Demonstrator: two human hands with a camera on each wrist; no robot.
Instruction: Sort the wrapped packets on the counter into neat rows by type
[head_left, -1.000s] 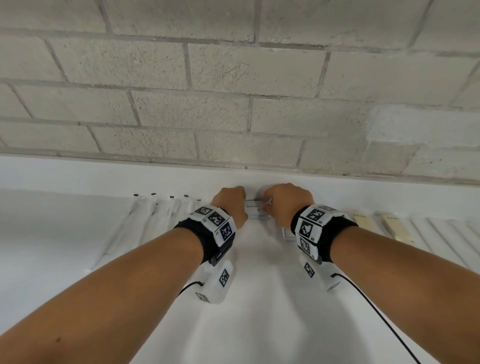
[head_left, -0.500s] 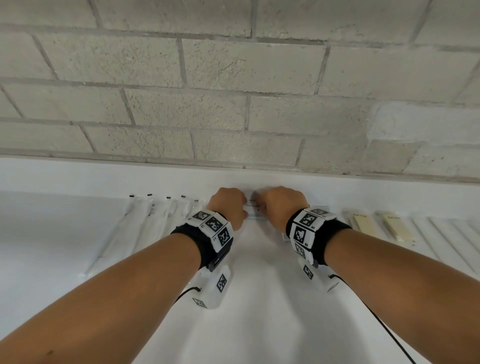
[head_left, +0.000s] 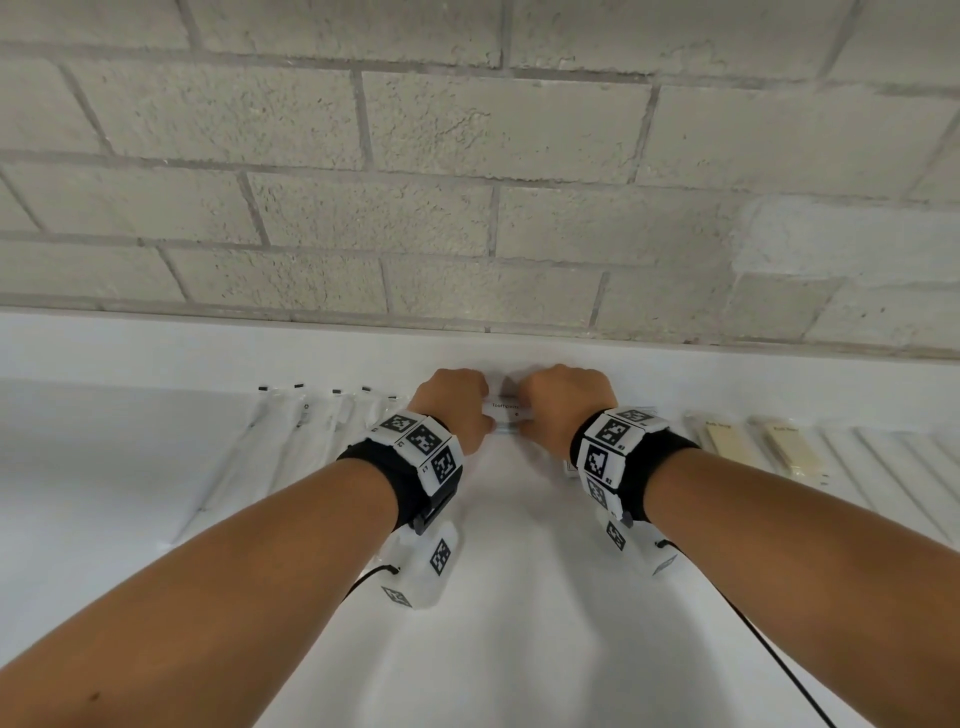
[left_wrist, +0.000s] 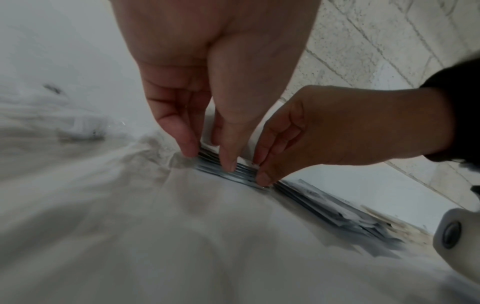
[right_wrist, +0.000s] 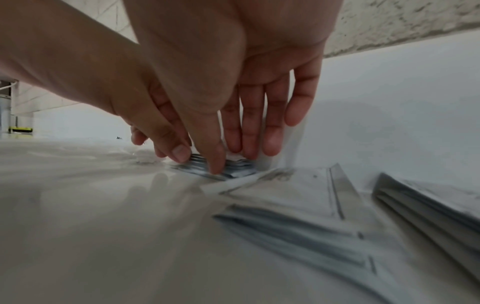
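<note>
Against the white backsplash (head_left: 311, 353) at the back of the counter (head_left: 519, 597), a small stack of toothpaste packets (head_left: 506, 415) lies flat, and both hands close on it: the left hand (head_left: 454, 405) and the right hand (head_left: 563, 400) each pinch its edges between thumb and curled fingers (left_wrist: 228, 162). The packets look thin and slick, so uneven squeezing could fan the stack or push it into the second pile of packets (right_wrist: 298, 236) lying just right of it. Left of the stack lie long clear wrapped items (head_left: 291, 431); right of it, cream bars in wrappers (head_left: 727, 441). The knuckles hide most of the stack from the head view, its count cannot be told, and its print is only partly legible.
</note>
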